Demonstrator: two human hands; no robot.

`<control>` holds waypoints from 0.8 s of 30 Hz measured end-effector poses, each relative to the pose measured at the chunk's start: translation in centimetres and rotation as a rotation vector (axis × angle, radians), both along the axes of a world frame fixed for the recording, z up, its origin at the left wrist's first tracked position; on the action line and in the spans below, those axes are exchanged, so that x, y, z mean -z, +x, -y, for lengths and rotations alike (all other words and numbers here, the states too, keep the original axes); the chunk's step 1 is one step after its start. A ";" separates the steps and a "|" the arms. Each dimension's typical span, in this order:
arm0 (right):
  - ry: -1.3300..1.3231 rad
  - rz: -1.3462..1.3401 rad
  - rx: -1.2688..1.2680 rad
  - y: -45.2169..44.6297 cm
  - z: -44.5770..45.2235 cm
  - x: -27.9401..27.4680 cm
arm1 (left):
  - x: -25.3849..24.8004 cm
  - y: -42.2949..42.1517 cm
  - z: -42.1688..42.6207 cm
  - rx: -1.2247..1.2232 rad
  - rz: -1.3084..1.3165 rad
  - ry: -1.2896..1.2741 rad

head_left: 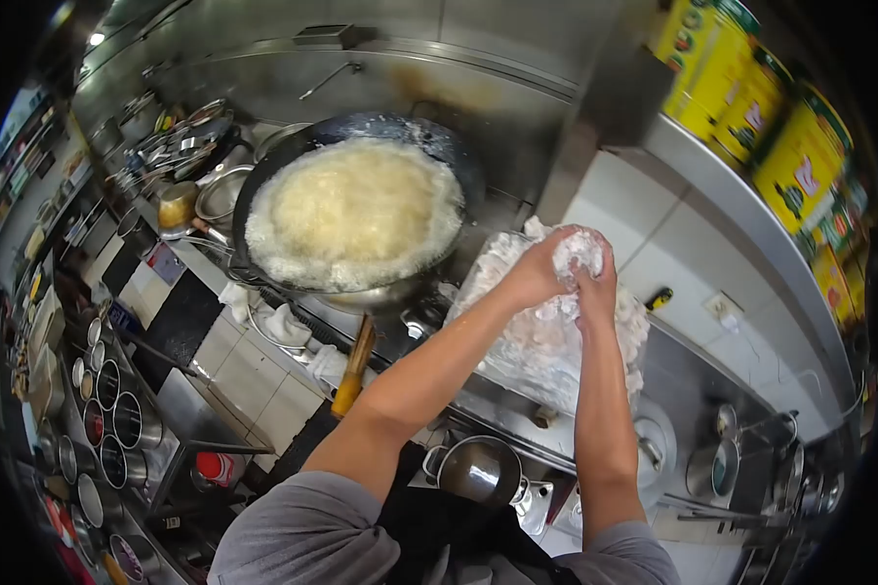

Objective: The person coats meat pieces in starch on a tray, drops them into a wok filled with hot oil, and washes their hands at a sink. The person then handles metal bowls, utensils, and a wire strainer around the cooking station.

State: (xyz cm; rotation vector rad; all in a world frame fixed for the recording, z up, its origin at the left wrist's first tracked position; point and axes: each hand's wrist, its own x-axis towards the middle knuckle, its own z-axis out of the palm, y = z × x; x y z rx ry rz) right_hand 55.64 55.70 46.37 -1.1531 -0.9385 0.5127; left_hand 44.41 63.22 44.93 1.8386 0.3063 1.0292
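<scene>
Both hands come together over a tray (532,398) heaped with white, flour-coated pieces (546,336). My left hand (538,270) and my right hand (597,292) are closed around a floury white clump (578,253) at the tray's far side. The clump looks like coated food, but its kind cannot be made out. Flour covers the fingers, and some fingertips are hidden behind the clump. Left of the tray, a large dark wok (449,146) holds pale yellow, bubbling, foamy liquid (356,210).
A wooden handle (353,366) juts out near my left forearm. Below the tray sits a lidded pot (478,470). Yellow tins (800,161) line the shelf on the right. Strainers and bowls (224,192) stand left of the wok; several metal containers (132,419) fill a side counter.
</scene>
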 end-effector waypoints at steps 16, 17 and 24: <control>-0.330 1.402 -0.132 -17.3 -33.9 1.0 | 2.8 -25.5 -33.1 -0.584 -1.138 0.315; -0.318 1.401 -0.125 -17.9 -32.1 -3.0 | -1.4 -26.4 -32.4 -0.569 -1.145 0.232; -0.152 1.517 -0.008 -10.7 -17.0 -12.4 | -15.2 -30.0 -20.6 -0.762 -0.751 0.508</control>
